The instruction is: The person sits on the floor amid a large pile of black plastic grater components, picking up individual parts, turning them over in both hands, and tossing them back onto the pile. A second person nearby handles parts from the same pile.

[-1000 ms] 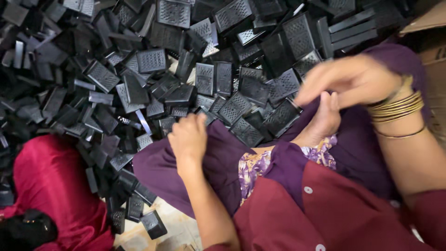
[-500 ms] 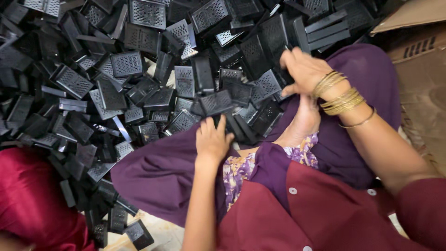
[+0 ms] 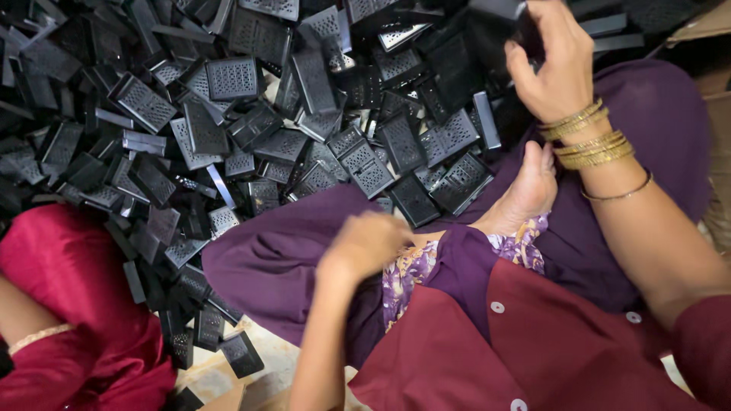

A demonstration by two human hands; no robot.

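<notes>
Change: right hand (image 3: pixel 552 65) has risen from the purple lap up over the heap of black perforated parts (image 3: pixel 304 114); left hand (image 3: pixel 364 245) has drawn back from the heap onto the lap.
Right grip: fingers curled on a dark part (image 3: pixel 499 11) at the heap's upper right edge.
Left grip: blurred; fingers loosely curled, cannot tell if anything is held.
Heap: above the purple skirt (image 3: pixel 282 259), touching its hem.
Bare foot (image 3: pixel 525 194): just below the heap.
Neighbour: red sleeve (image 3: pixel 68 304), lower left of the heap.
Cardboard box (image 3: pixel 712 27): right of the heap.
</notes>
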